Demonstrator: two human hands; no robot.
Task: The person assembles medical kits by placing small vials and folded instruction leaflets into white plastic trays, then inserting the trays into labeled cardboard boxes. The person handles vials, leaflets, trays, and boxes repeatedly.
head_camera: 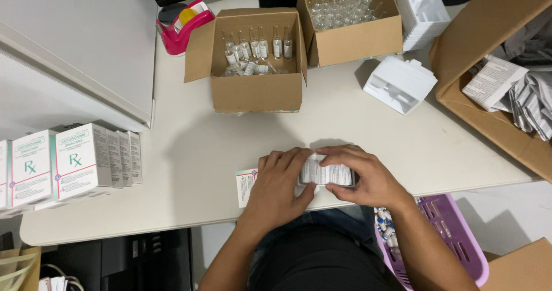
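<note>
My left hand (278, 183) lies flat over a small white medicine carton (246, 184) near the table's front edge, its fingers reaching a folded printed leaflet (325, 173). My right hand (362, 176) grips that leaflet from the right, thumb under and fingers on top. Both hands press it against the carton, so most of the carton is hidden. Behind them an open cardboard box (256, 93) holds glass ampoules (253, 52), some upright and some lying down.
A second cardboard box of clear vials (345, 15), white plastic trays (399, 84) and a pink tape dispenser (185, 24) stand at the back. White medicine cartons (75, 162) are lined up left. A big box of leaflets (506, 84) sits right; a purple basket (454, 233) below.
</note>
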